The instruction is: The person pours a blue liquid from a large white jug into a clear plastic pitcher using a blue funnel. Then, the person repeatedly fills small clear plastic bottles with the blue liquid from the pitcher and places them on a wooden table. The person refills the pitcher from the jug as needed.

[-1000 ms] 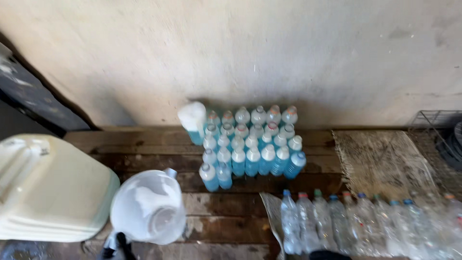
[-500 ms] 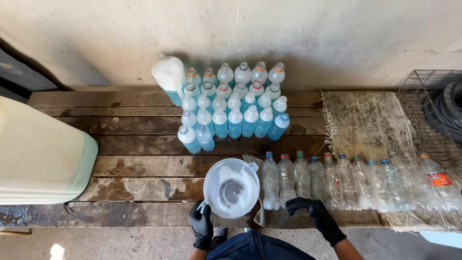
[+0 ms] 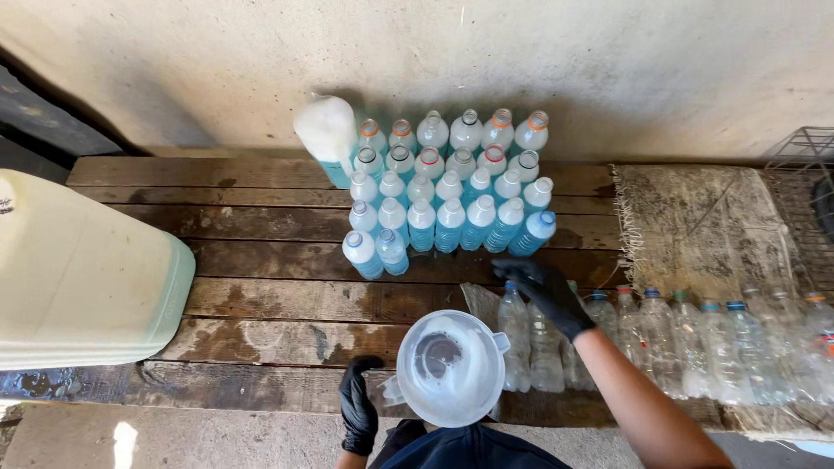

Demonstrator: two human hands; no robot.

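My left hand (image 3: 358, 410), in a black glove, grips the handle of a white plastic jug (image 3: 449, 368) held low over the front edge of the wooden planks; the jug looks nearly empty. My right hand (image 3: 546, 293), also gloved in black, reaches forward over the necks of clear empty bottles (image 3: 530, 343) lying at the left end of a row, fingers spread and touching them. Just beyond stands a tight cluster of capped bottles filled with blue liquid (image 3: 447, 204).
A big pale jerrycan (image 3: 82, 274) lies on the left of the plank platform (image 3: 261, 300). A larger white bottle (image 3: 328, 132) stands by the wall. More empty bottles (image 3: 695, 343) line the right, beside a worn woven mat (image 3: 704, 221) and a wire crate (image 3: 804, 149).
My right hand has gone from the front edge forward onto the empty bottles. The jug, still in my left hand, has come nearer to me.
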